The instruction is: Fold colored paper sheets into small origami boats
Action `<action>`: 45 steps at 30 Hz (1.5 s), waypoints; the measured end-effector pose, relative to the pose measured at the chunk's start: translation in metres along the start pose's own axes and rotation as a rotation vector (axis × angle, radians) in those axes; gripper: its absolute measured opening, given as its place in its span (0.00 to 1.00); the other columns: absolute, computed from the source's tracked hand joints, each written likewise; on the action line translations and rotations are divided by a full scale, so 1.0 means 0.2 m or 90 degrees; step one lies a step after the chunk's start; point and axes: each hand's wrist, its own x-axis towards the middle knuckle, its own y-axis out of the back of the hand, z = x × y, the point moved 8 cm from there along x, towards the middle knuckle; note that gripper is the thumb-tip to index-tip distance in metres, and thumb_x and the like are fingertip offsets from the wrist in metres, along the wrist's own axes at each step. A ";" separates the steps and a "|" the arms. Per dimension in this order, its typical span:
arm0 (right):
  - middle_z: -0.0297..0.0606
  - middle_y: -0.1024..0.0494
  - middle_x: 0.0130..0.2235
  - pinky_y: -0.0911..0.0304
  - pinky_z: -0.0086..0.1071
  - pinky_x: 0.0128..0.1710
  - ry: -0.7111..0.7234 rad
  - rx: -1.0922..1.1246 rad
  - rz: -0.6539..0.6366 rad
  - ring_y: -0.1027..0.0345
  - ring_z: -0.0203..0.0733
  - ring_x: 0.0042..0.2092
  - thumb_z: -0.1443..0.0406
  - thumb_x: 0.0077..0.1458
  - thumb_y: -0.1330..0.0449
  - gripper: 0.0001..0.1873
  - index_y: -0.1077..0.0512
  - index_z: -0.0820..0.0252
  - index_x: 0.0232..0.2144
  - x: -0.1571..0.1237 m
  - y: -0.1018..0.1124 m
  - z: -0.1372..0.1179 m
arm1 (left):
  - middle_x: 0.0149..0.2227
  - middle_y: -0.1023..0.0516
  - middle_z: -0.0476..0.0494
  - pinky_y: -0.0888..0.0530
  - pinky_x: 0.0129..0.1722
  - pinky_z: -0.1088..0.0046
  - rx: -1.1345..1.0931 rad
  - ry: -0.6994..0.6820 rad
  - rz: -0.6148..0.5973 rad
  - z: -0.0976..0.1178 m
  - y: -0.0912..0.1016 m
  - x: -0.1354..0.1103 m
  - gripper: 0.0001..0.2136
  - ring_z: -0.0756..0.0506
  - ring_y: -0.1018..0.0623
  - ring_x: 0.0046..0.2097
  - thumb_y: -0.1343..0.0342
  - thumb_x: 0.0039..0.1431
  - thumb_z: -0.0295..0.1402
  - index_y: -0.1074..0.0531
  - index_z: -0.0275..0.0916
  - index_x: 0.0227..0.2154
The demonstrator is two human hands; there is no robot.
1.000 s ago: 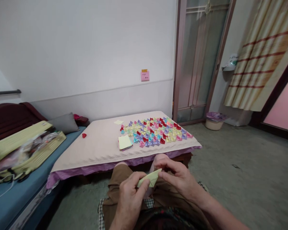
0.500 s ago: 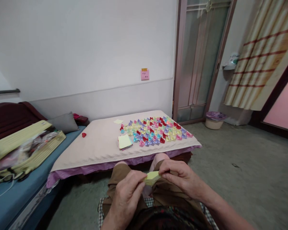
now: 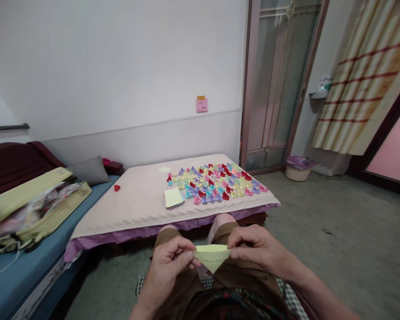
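Note:
Above my lap, a folded yellow-green paper (image 3: 213,256) is stretched between my two hands, its point facing down and its top edge slightly parted. My left hand (image 3: 170,262) pinches its left corner between thumb and fingers. The right corner is pinched by my right hand (image 3: 258,249). Beyond my knees, on the covered table (image 3: 126,204), lies a stack of paper squares (image 3: 174,198) with a pale yellow sheet on top. Many small folded paper pieces (image 3: 216,182) in red, purple, yellow, pink and blue spread over the right part of the table.
A small red item (image 3: 117,188) lies at the table's left, and pale loose paper (image 3: 164,170) near its back. On the blue bed or seat (image 3: 53,226) at left rests an open yellow case (image 3: 36,191). A lined bin (image 3: 298,169) stands by the glass door (image 3: 273,89).
The folded paper has turned from tilted to level, with its triangular face now showing downward. My hands have moved slightly apart, the left one shifting left.

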 end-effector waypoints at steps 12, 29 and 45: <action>0.37 0.27 0.33 0.39 0.30 0.28 -0.022 0.331 -0.006 0.36 0.38 0.31 0.59 0.39 0.29 0.12 0.25 0.61 0.20 0.02 -0.04 0.01 | 0.20 0.21 0.41 0.32 0.20 0.78 -0.214 0.072 -0.102 -0.07 -0.09 -0.01 0.10 0.49 0.24 0.19 0.33 0.46 0.35 0.25 0.33 0.25; 0.28 0.34 0.19 0.50 0.25 0.21 -0.087 0.200 0.102 0.43 0.31 0.21 0.62 0.48 0.36 0.10 0.31 0.61 0.23 0.06 -0.20 0.03 | 0.27 0.24 0.48 0.32 0.29 0.77 -0.323 0.064 0.029 -0.14 -0.19 0.03 0.11 0.50 0.27 0.28 0.34 0.47 0.34 0.24 0.39 0.34; 0.37 0.29 0.33 0.42 0.31 0.37 0.121 -0.097 0.149 0.35 0.40 0.37 0.69 0.52 0.39 0.04 0.31 0.59 0.27 0.04 -0.15 -0.15 | 0.28 0.20 0.47 0.30 0.30 0.77 -0.053 0.004 0.097 -0.06 -0.10 0.00 0.18 0.49 0.25 0.29 0.39 0.49 0.28 0.29 0.36 0.46</action>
